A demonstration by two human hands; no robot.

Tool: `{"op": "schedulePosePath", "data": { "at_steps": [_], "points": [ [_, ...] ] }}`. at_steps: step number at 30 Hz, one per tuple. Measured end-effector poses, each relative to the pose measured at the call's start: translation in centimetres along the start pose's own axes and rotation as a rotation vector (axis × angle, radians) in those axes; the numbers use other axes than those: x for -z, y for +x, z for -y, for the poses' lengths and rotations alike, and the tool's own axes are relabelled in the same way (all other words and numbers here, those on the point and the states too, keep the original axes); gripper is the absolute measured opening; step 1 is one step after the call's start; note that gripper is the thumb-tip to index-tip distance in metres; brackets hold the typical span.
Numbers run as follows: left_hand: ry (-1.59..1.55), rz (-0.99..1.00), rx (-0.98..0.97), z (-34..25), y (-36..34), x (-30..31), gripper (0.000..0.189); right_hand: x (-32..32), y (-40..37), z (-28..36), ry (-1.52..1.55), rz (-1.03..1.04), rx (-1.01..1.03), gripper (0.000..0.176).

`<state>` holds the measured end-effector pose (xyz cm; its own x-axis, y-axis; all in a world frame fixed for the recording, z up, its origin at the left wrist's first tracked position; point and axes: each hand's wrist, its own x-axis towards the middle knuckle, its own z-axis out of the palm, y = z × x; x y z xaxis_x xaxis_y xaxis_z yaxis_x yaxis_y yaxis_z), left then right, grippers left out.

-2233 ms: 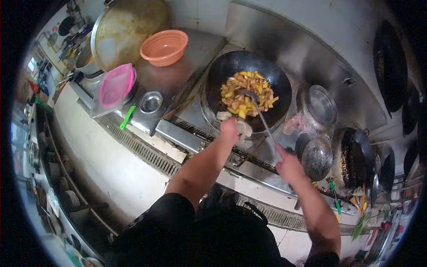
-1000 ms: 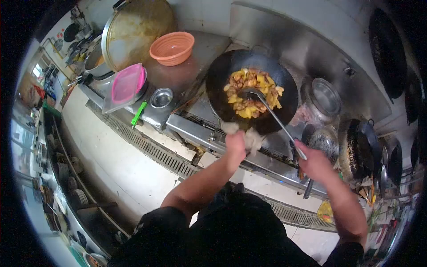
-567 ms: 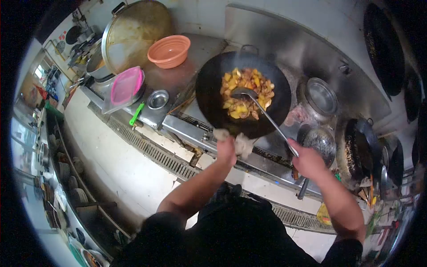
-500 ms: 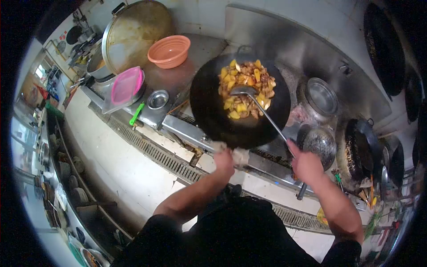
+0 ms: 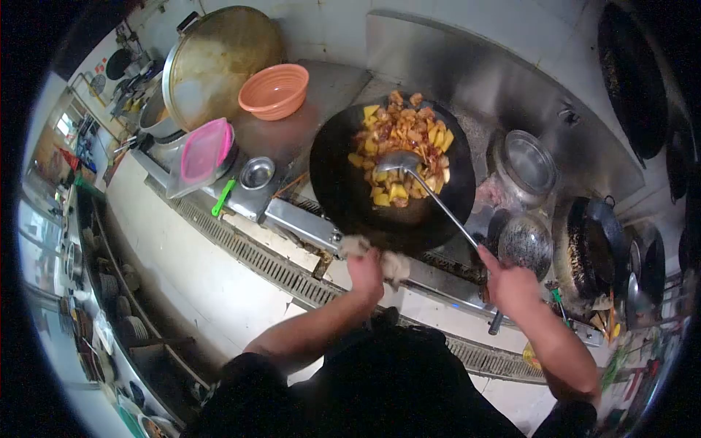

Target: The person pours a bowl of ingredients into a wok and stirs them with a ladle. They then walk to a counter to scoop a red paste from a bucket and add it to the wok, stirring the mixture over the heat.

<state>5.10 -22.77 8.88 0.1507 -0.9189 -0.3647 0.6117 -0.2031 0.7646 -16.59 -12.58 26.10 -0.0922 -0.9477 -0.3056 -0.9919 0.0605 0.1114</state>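
A large black wok point(image 5: 336, 197) holds chunks of yellow vegetable, probably potato, and browned meat point(image 5: 420, 131). My left hand point(image 5: 365, 276) is closed round a crumpled, light-coloured cloth point(image 5: 395, 267) at the wok's near rim; whatever part of the rim lies under the cloth is hidden. In my right hand point(image 5: 511, 288) is the long handle of a metal ladle point(image 5: 400, 161), its index finger stretched along the shaft. The ladle's bowl sits among the food, its rounded back facing up.
Left of the wok are an orange basin point(image 5: 274, 92), a small metal bowl point(image 5: 257, 173), a green-handled tool point(image 5: 224, 197), a pink-rimmed container point(image 5: 207, 151) and a big lid point(image 5: 219, 66). On the right stand a metal pot point(image 5: 529, 162), a strainer point(image 5: 524, 247) and another wok point(image 5: 606, 237).
Food has shifted, with some pieces now up against the wok's far side. The wok sits slightly lower in view, and the ladle bowl has moved a little down.
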Motion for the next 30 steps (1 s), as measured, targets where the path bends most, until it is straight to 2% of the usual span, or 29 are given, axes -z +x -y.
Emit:
{"op": "schedulePosePath", "data": {
  "at_steps": [1,2,3,5,6,8,10,11,13,15,16,17,19,20,22,23,25,26,27,29,30],
  "points": [
    [0.019,0.049,0.053,-2.7,0.4,-2.3,0.006,0.5,-0.7,-0.1,-0.049,-0.048,0.024,0.060],
    [0.090,0.040,0.121,-3.9,2.8,-3.8,0.007,2.7,-1.3,0.6,0.069,0.030,-0.015,0.060],
    [0.012,0.013,0.182,-5.5,4.2,-6.3,0.009,3.0,-0.7,0.8,0.076,0.033,-0.021,0.060],
    [0.136,-0.016,0.118,-5.5,4.8,-7.2,0.010,3.5,0.1,0.4,0.450,0.111,-0.021,0.061],
    [0.134,-0.017,0.118,-3.7,5.5,-5.2,0.010,2.5,1.2,0.3,0.462,0.109,-0.035,0.060],
    [0.285,0.103,-0.039,1.9,6.4,1.5,0.008,1.6,2.1,1.5,0.352,0.066,-0.046,0.060],
    [0.413,-0.115,0.163,0.6,2.6,2.1,0.010,1.4,2.0,2.0,0.234,0.021,-0.063,0.060],
    [0.282,-0.089,-0.025,-0.1,0.9,1.6,0.012,1.2,1.4,2.0,0.164,0.009,-0.071,0.059],
    [0.467,0.107,-0.410,-0.8,2.5,0.8,0.014,2.2,1.0,1.9,0.097,0.003,-0.081,0.059],
    [-0.002,0.108,0.253,-8.7,3.0,-6.2,0.015,5.3,0.3,1.8,0.154,0.038,0.010,0.060],
    [0.084,0.134,0.280,-8.6,4.8,-7.1,0.018,6.8,0.8,2.0,0.311,0.158,-0.047,0.059],
    [0.084,0.133,0.282,-6.9,5.6,-6.2,0.018,6.0,1.6,1.7,0.310,0.160,-0.048,0.059],
    [0.163,0.083,0.024,-2.1,6.8,-2.7,0.021,3.3,3.7,0.7,0.367,0.013,0.059,0.059],
    [0.258,0.244,-0.032,-1.1,6.3,0.2,0.024,3.3,3.7,1.3,0.368,0.013,0.061,0.059],
    [0.344,0.067,0.038,0.2,3.4,3.1,0.025,3.6,3.2,3.0,0.174,0.042,-0.077,0.059],
    [0.466,0.015,0.030,-1.2,1.7,3.3,0.026,3.7,2.6,2.8,0.168,0.035,-0.075,0.059],
    [0.334,0.025,-0.164,-2.3,1.4,2.4,0.018,4.1,0.9,2.7,0.014,-0.094,0.025,0.059],
    [0.256,0.070,-0.004,-3.4,2.8,1.6,0.012,5.7,0.2,2.9,0.091,0.080,-0.058,0.061],
    [0.178,0.109,0.159,-6.3,4.2,-1.0,0.007,6.2,0.1,2.9,0.095,0.092,-0.057,0.061],
    [0.150,0.098,0.101,-8.7,6.0,-5.1,0.006,7.1,0.2,2.7,0.369,0.169,-0.049,0.061],
    [0.243,0.101,0.143,-7.5,6.6,-3.9,0.006,5.4,1.0,1.7,0.485,0.130,0.000,0.059]
  ]
}}
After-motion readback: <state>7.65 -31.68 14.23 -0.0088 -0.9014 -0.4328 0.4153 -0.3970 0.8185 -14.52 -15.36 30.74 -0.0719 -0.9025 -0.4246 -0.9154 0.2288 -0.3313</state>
